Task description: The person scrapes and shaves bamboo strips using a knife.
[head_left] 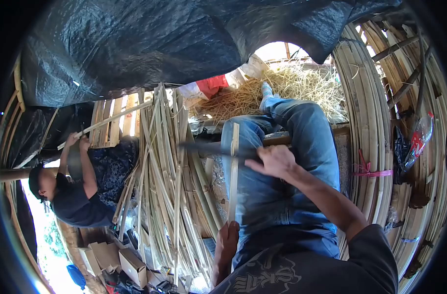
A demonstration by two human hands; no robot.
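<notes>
My left hand (227, 241) is closed round the lower end of a pale bamboo strip (232, 188), which stands up along my left thigh. In my right hand (276, 160), fingers wrapped round its handle, is a long dark blade that looks like a machete (206, 148). Its blade points left and crosses the strip near the upper end; it is smeared by motion, and I cannot tell whether it touches the strip. Both hands are over my legs in blue jeans (309, 132). Just left of the strip leans a thick bundle of split bamboo strips (159, 161).
At the left another person (81, 196) grips a long bamboo strip (110, 117) with both hands. Dark plastic sheeting (150, 44) hangs overhead. Straw (306, 90) lies beyond my feet. Bamboo slats tied with pink cord (373, 172) stand at my right. Cardboard boxes (132, 267) sit lower left.
</notes>
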